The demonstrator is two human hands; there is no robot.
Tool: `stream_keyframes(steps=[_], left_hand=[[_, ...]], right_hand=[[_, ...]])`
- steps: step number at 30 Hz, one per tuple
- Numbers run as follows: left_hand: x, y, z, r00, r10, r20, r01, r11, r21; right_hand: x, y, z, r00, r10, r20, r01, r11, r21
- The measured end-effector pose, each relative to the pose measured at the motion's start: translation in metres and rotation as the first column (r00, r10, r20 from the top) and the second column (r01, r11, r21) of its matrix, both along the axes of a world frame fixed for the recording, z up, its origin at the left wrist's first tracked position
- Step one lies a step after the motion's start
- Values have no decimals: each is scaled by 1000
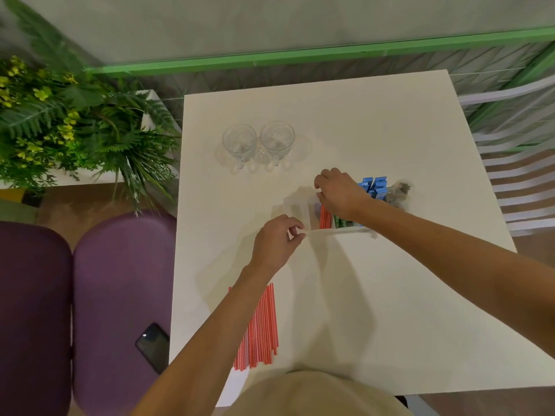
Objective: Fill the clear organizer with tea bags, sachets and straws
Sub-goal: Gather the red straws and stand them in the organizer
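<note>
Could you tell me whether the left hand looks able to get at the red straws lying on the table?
Probably yes: the left hand is beside the organizer, and the straws lie uncovered under its forearm.

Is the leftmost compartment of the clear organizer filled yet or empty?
Empty, as far as shows: the clear plastic organizer's leftmost compartment holds nothing coloured, while red straws stand in the next one.

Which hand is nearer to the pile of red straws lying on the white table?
The left hand. It is just beyond the pile of red straws, its forearm crossing over them. The right hand is farther away, over the clear organizer.
</note>
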State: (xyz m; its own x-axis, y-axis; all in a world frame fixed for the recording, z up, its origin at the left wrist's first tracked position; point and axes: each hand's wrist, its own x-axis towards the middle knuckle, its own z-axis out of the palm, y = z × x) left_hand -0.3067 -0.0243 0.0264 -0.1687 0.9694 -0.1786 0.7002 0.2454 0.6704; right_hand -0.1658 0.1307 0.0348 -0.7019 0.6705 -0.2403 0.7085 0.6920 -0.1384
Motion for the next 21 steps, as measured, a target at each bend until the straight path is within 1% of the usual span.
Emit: stream_keyframes(steps=[3, 5, 7, 11, 13, 15, 17, 18, 19, 21], left_hand=[[-8, -25, 6, 992, 96, 88, -97, 995, 10], [-16, -50, 7, 982, 150, 114, -148, 989, -24], [-23, -80, 7, 973, 194, 128, -185, 979, -83], [-30, -133, 2, 957, 260, 133, -229, 951, -210], [-30, -153, -1, 952, 275, 137, -234, 938, -255], [-28, -167, -4, 959, 266, 99, -225, 926, -304], [-25, -177, -6, 968, 248, 41, -220, 916, -334], [-23, -179, -7, 969, 245, 14, -226, 911, -345], [-22, -181, -8, 970, 242, -9, -229, 906, -355], [-18, -182, -9, 969, 238, -62, -243, 891, -382]], right_hand=[[0, -2, 1, 999, -26, 36, 26, 1000, -8], [1, -4, 2, 998, -52, 36, 53, 998, -32], [2, -7, 4, 996, -85, -8, 84, 994, -69], [6, -19, 14, 968, -151, -201, 132, 986, -103], [8, -34, 22, 935, -127, -330, 104, 991, -85], [10, -57, 31, 884, -87, -460, 49, 994, -93], [12, -88, 38, 846, -83, -527, -9, 985, -170], [12, -105, 39, 838, -104, -535, -34, 970, -242], [12, -123, 37, 844, -140, -517, -45, 943, -330], [12, -157, 22, 881, -219, -419, -22, 867, -498]])
